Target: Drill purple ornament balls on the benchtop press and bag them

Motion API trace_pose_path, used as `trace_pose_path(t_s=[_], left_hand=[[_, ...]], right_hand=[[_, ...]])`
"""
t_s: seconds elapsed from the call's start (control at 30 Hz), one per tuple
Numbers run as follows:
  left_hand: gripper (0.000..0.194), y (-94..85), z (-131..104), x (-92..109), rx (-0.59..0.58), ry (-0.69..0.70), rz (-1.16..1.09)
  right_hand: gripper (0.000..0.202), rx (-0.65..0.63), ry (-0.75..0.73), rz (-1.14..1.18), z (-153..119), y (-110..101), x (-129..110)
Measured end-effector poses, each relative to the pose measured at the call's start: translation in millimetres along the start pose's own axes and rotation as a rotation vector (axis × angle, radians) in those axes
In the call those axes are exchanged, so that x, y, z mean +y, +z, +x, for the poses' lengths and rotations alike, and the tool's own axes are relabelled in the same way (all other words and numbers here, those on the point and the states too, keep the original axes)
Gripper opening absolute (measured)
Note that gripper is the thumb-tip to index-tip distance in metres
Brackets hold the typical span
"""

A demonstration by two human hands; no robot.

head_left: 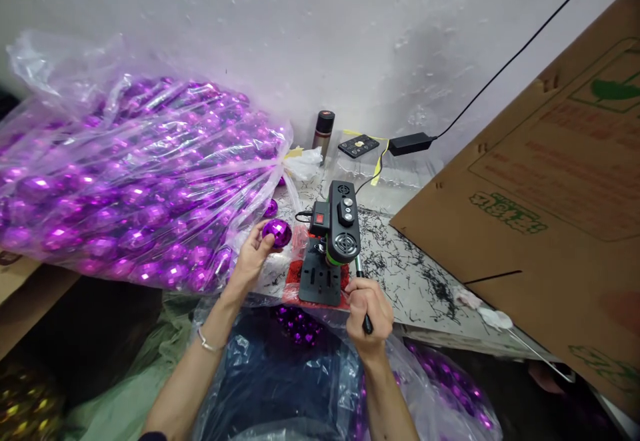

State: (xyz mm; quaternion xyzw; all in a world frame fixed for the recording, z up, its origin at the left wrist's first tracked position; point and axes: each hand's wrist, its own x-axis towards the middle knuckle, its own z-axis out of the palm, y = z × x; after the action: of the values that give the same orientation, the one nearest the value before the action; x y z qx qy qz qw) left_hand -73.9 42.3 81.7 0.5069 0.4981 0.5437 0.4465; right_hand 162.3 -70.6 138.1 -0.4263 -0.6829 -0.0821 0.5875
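At a pale worktop (273, 278) strewn with thin black clippings (440, 291), a person's left hand (253, 252) is pinching a shiny purple faceted ball (277, 233) between thumb and fingers, just left of a black tabletop machine (345, 218) with round grilles. The left forearm (193, 374), wearing a silver bangle (207, 341), is slanting up from the lower edge. The right hand (371, 311) is clenching the black-gripped end of a slim metal lever (359, 266), its fingers covering most of the grip. The machine's head is hiding the lever's top. Frame edges are cutting off a clear plastic bag (150, 181) of purple balls and a brown cardboard box (540, 228).
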Motion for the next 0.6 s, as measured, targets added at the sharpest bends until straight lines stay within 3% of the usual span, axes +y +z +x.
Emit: trace_pose_path(t_s=[0.1, 0.23, 0.4, 0.6], left_hand=[[0.08, 21.2, -36, -13, -0.063, -0.13, -0.18], [0.072, 42.8, -67, -31, -0.196, -0.197, -0.119], [0.061, 55.9, -70, -49, -0.212, -0.009, 0.164], [0.055, 56.6, -59, -62, -0.264, 0.203, 0.462]], right_hand=[[0.033, 0.039, 0.052, 0.011, 9, 0, -6], [0.033, 0.081, 0.11, 0.032, 20, 1, -11], [0.034, 0.085, 0.142, 0.031, 25, 1, -11], [0.033, 0.082, 0.126, 0.029, 24, 0, -11]])
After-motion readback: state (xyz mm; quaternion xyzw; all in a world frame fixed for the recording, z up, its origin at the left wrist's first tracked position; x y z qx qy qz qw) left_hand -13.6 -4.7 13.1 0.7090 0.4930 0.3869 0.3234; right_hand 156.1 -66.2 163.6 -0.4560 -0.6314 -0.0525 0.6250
